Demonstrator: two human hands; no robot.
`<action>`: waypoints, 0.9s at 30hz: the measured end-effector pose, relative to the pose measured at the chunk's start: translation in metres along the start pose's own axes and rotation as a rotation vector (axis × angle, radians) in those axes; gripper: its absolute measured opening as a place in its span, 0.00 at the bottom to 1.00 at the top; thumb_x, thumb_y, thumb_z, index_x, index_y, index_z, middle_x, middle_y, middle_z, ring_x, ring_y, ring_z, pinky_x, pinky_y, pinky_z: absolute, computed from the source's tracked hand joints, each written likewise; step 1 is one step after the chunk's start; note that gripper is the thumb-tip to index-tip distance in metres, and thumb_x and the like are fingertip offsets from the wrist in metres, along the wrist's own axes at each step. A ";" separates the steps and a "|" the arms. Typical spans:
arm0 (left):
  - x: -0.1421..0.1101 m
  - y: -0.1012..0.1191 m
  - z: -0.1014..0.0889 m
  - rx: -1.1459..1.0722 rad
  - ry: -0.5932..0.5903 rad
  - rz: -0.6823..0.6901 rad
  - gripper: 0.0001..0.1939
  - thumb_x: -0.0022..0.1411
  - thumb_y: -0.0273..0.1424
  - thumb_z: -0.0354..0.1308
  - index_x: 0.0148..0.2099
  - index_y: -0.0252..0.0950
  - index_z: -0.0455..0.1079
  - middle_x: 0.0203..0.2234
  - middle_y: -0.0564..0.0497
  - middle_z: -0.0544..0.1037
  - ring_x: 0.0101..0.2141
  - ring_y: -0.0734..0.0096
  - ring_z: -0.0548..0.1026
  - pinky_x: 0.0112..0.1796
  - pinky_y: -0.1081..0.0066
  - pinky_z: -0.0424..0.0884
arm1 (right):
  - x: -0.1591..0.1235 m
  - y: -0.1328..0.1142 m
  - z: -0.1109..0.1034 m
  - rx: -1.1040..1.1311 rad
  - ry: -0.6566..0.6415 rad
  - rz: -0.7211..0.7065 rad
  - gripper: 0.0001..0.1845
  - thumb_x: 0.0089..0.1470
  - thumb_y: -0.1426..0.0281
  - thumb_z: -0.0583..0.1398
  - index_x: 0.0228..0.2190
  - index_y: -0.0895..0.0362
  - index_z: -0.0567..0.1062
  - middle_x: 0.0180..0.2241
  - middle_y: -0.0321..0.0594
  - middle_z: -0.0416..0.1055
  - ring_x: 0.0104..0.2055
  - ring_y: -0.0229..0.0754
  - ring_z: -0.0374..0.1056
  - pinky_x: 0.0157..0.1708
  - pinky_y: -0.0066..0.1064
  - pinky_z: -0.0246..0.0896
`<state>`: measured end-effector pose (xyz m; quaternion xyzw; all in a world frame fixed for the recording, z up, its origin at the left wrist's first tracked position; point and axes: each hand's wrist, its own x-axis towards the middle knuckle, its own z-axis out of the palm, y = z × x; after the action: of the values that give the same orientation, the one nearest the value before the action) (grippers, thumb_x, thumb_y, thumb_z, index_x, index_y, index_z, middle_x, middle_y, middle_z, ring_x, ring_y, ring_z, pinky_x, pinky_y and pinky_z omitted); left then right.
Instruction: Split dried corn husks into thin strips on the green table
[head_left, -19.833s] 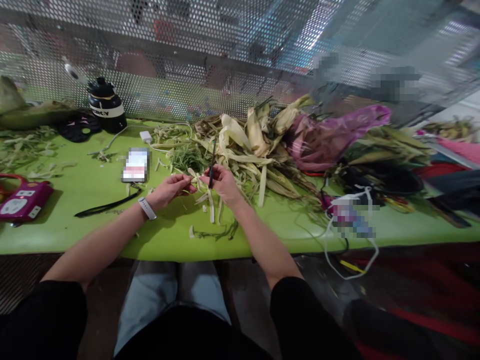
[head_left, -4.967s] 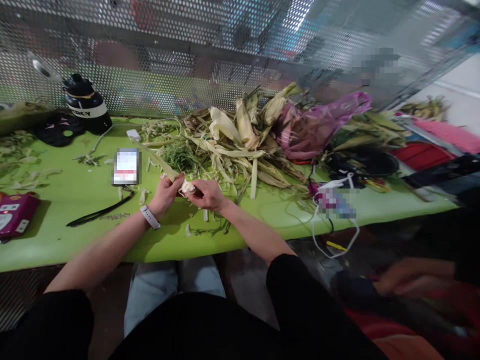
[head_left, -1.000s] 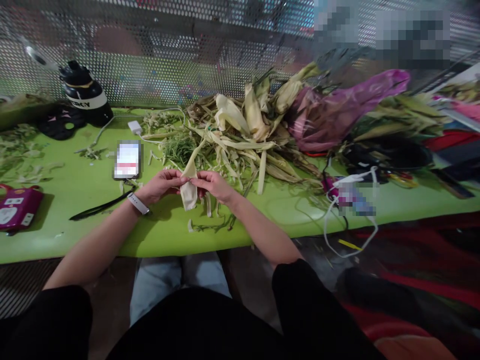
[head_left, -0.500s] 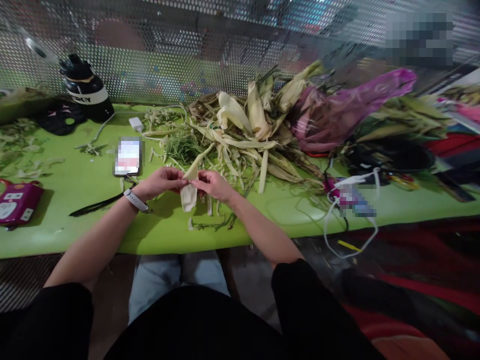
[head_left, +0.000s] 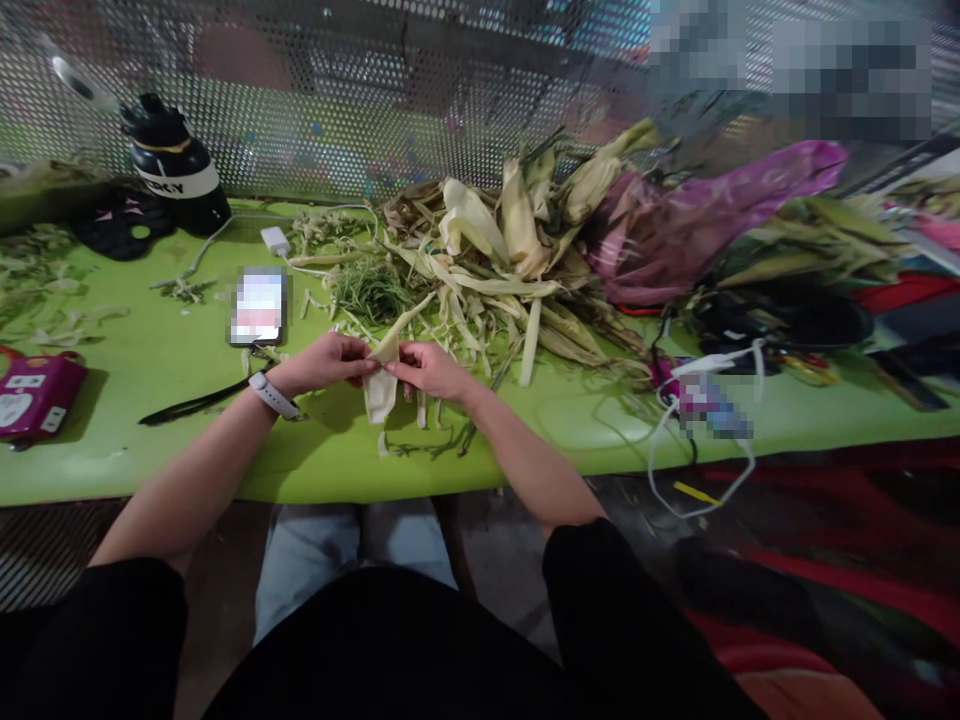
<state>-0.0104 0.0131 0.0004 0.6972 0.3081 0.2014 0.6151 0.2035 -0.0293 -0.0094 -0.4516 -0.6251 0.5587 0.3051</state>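
Observation:
A pale corn husk is pinched between both hands over the near part of the green table. My left hand is closed on its left side, and my right hand is closed on its right side. One end of the husk points up and away from me; the wider end hangs below the fingers. Just beyond the hands lie a clump of thin green strips and a large heap of dry husks. Several thin scraps rest on the table just nearer than my hands.
Left of my hands are a phone with a black strap, a purple box and a black bottle. Right of the heap sit a pink plastic bag and white cables. A perforated metal panel stands behind.
Both hands keep hold of the husk in nearly the same pose. The whole view has shifted slightly; nothing was let go or picked up.

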 end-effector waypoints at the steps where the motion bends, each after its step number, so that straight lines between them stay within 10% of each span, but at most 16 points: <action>1: 0.000 0.000 0.000 0.009 0.003 -0.002 0.06 0.56 0.31 0.66 0.32 0.32 0.77 0.23 0.48 0.78 0.23 0.74 0.75 0.28 0.73 0.75 | 0.000 0.001 0.000 -0.019 0.002 0.004 0.16 0.52 0.60 0.67 0.35 0.60 0.74 0.27 0.36 0.73 0.19 0.32 0.65 0.19 0.27 0.65; 27: 0.003 -0.005 0.000 0.140 -0.004 -0.020 0.08 0.58 0.35 0.64 0.31 0.34 0.76 0.22 0.48 0.77 0.23 0.70 0.76 0.27 0.71 0.73 | -0.003 0.000 0.001 -0.154 0.022 -0.025 0.14 0.55 0.61 0.64 0.34 0.60 0.75 0.26 0.37 0.74 0.19 0.34 0.68 0.20 0.27 0.67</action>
<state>-0.0091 0.0153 -0.0046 0.7358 0.3274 0.1719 0.5674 0.2041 -0.0320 -0.0091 -0.4718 -0.6685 0.5001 0.2835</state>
